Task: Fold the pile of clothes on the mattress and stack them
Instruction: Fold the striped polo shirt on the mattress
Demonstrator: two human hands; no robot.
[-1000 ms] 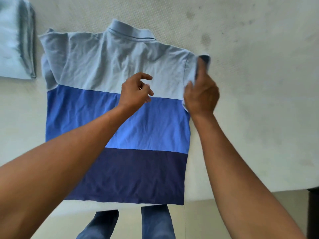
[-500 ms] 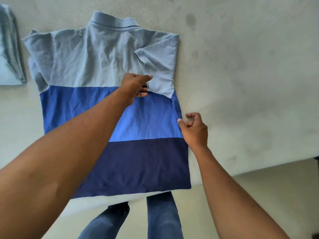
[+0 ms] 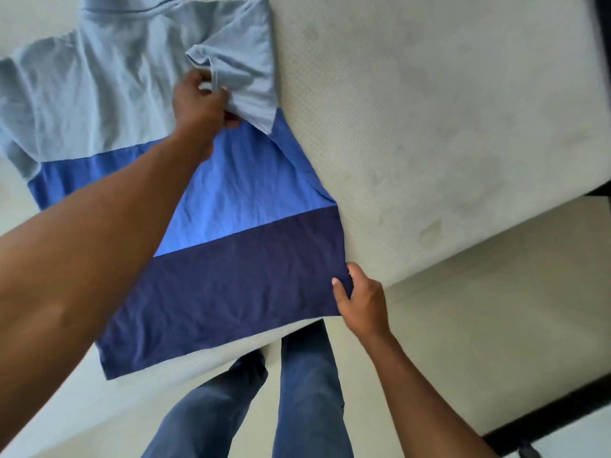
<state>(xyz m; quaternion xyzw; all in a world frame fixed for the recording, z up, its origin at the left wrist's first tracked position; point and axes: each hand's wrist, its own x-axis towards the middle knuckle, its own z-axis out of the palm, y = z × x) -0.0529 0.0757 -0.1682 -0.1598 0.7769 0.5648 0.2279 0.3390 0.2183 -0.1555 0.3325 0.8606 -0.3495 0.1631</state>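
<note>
One polo shirt (image 3: 231,193) lies flat on the mattress (image 3: 429,127), collar toward the far side and hem almost at the near edge. It is soft knit cotton, lightly creased, in three broad bands: pale grey-blue on top, bright blue in the middle, navy at the bottom. Its sleeve on the left spreads out flat and runs off the edge of view.

The left hand (image 3: 201,107) rests on the pale band, knuckles up and fingers curled in, gripping the lower edge of the other sleeve (image 3: 241,61), which is folded over onto the shirt's body in a loose, puckered flap. Below that, the shirt's right side edge slants outward down to the navy band.

The right hand (image 3: 363,299) pinches the navy corner by the hem at the mattress's near edge, thumb on top and fingers tucked under the cloth.

To the right, the mattress cover is off-white, finely dimpled and blotched with faint grey marks. Two legs in blue jeans (image 3: 307,391) stand on a pale floor (image 3: 496,325).
</note>
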